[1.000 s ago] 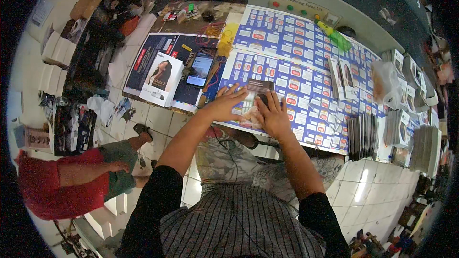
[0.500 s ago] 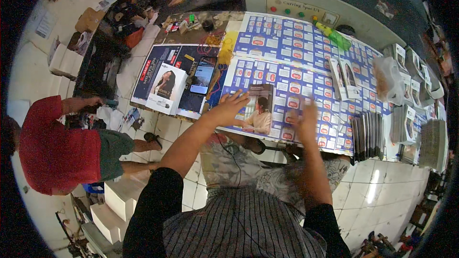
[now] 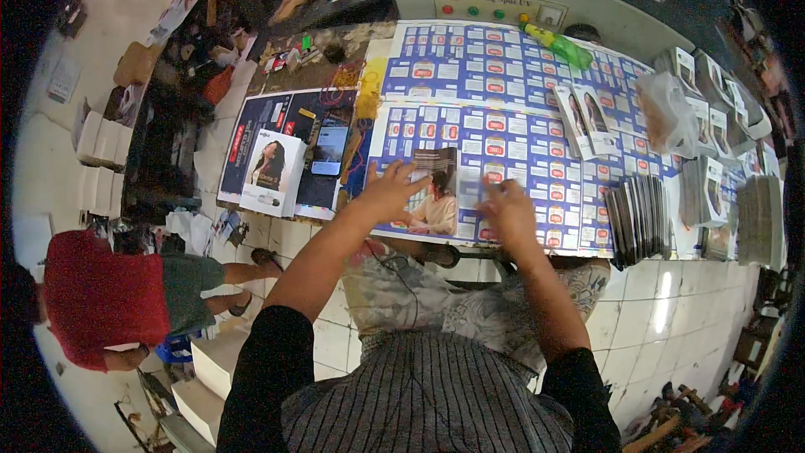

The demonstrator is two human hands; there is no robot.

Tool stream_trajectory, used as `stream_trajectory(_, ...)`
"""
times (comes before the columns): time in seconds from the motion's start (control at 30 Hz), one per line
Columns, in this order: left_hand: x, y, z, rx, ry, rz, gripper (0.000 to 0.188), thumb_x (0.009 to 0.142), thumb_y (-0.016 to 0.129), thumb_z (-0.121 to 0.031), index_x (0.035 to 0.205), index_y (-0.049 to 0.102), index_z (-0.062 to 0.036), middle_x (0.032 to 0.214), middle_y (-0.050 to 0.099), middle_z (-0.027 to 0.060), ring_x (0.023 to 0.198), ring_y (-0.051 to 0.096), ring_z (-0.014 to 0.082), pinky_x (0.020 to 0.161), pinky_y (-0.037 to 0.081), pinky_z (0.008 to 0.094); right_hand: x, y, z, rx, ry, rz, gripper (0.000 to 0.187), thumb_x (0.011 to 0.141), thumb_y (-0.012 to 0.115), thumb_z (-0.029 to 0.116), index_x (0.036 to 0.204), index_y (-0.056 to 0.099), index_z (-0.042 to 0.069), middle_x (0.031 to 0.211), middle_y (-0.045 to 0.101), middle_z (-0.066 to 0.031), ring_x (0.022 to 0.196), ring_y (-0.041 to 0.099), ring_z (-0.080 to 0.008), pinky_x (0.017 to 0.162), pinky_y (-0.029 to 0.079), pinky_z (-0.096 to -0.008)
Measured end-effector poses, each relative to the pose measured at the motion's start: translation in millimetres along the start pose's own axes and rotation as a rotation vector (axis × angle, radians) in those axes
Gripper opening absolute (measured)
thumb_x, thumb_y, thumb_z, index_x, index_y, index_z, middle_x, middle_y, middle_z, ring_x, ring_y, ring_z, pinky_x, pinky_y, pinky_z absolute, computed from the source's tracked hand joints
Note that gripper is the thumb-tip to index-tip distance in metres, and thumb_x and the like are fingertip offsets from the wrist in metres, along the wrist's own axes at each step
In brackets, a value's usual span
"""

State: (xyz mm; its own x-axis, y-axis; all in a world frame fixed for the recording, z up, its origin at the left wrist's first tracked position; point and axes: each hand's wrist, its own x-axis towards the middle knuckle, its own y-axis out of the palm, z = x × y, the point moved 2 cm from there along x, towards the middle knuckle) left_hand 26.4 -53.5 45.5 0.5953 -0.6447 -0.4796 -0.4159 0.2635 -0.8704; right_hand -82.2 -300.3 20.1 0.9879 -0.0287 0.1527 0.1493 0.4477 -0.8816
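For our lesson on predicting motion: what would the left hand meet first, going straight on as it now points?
Probably the photo-printed leaflet, lying right by the left hand; depth leaves it unclear whether they touch.

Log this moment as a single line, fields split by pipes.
left hand: fingers spread at left edge of photo leaflet | right hand: blurred, over printed sheets, grip unclear | farther left: phone, white printed stack

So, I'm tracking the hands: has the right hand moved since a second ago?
Yes, rightward: judged against the blue printed sheet, the right hand has shifted off the photo leaflet to its right.
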Motion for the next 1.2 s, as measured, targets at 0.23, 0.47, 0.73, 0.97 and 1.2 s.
stream_trajectory(0.23,3,2,-5,0.006,-0.008,-0.015,0.101,0.067,0.086,-0.043,0.153,0.034,-0.0339,0.162,0.021,0.0098,0.150,0.018,0.0367,0.109,0.018,0.0758,63,9,-18,-0.246,0.082,-0.111,0.045,0.086,0.069,0.030,0.131,0.062,0.027,0.097,0.060,-0.0060,0.094,0.061,-0.0264,0.074,0.050,-0.0454)
stream_trajectory(0.47,5,8,-2,0.021,-0.026,0.010,0.103,0.068,0.086,-0.044,0.154,0.031,-0.0335,0.163,0.019,0.0101,0.150,0.018,0.0369,0.110,0.019,0.0753,63,3,-21,-0.168,-0.131,-0.050,0.044,0.086,0.069,0.030,0.129,0.064,0.027,0.098,0.062,-0.0079,0.096,0.062,-0.0280,0.077,0.050,-0.0456)
stream_trajectory(0.73,0,2,-3,-0.030,-0.022,-0.002,0.099,0.070,0.086,-0.036,0.153,0.033,-0.0315,0.162,0.021,0.0095,0.149,0.021,0.0360,0.110,0.017,0.0753,-14,-16,-23,0.032,-0.470,0.296,0.046,0.084,0.070,0.032,0.129,0.064,0.027,0.096,0.061,-0.0094,0.093,0.062,-0.0299,0.076,0.050,-0.0448)
stream_trajectory(0.97,3,29,16,-0.031,0.067,-0.139,0.103,0.071,0.083,-0.040,0.156,0.027,-0.0217,0.166,0.015,0.0085,0.152,0.015,0.0340,0.115,0.015,0.0691,-6,-13,-53,-0.079,-0.009,-0.017,0.051,0.089,0.068,0.028,0.134,0.057,0.006,0.127,0.060,-0.0194,0.117,0.056,-0.0348,0.098,0.045,-0.0463)
stream_trajectory(1.2,2,41,22,-0.126,0.121,-0.200,0.098,0.077,0.074,-0.053,0.157,0.028,-0.0198,0.167,0.014,0.0060,0.153,0.012,0.0305,0.118,0.011,0.0621,12,64,41,1.082,0.585,0.006,0.069,0.079,0.079,0.024,0.133,0.048,-0.007,0.114,0.066,-0.0217,0.095,0.067,-0.0316,0.084,0.054,-0.0399)
